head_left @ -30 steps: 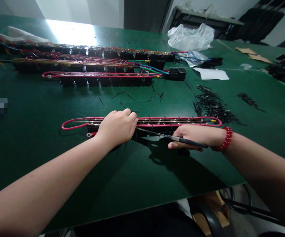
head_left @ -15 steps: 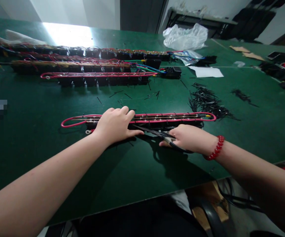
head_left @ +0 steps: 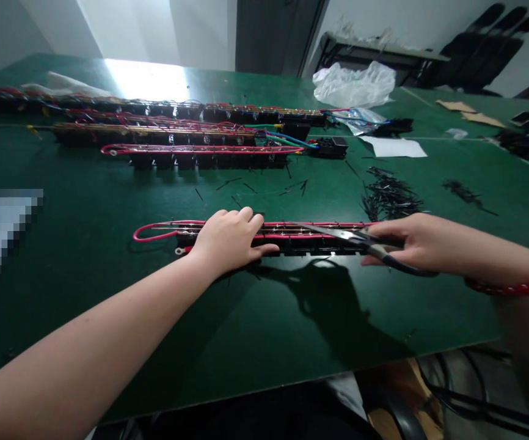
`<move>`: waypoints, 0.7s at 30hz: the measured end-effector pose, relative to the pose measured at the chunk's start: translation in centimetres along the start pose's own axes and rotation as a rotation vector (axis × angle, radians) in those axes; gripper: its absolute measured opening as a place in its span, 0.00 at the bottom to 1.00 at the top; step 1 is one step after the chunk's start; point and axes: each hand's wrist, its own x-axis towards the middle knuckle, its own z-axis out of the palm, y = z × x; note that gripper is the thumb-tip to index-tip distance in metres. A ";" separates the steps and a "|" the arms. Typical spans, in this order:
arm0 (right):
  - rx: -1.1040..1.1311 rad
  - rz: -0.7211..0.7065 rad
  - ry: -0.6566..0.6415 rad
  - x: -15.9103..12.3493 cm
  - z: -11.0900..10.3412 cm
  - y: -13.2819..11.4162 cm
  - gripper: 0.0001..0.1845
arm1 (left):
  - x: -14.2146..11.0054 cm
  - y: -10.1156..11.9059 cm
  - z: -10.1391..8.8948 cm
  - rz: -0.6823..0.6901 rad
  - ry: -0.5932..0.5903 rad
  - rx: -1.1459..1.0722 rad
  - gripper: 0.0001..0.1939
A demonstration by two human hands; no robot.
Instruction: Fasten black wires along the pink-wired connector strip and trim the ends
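Black strip with the red cable looped along it: near side of the green table. Ring end by its left part. Left hand clamps the strip, fingers closed over the top, thumb out along the front edge. Scissors are pinched in the right hand, blades over the strip's right part; can't tell if anything sits between them. My read: no cut visibly underway, strip held firm enough for one. Black clippings heaped just behind. Similar strip farther back, plastic bag beyond.
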 end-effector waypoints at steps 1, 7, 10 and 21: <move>0.015 0.015 0.046 0.0 -0.7 0.2 0.25 | 0.0 0.0 0.0 -0.003 0.000 -0.004 0.30; -0.022 -0.011 0.168 5.2 -2.8 1.1 0.26 | 0.0 0.0 0.0 0.010 0.018 -0.017 0.26; -0.124 -0.044 0.157 9.2 -2.9 1.8 0.26 | 0.0 0.0 0.1 0.015 0.018 -0.021 0.25; -0.297 -0.330 0.626 10.1 0.7 -3.4 0.18 | 0.1 0.4 0.2 0.011 0.012 -0.030 0.23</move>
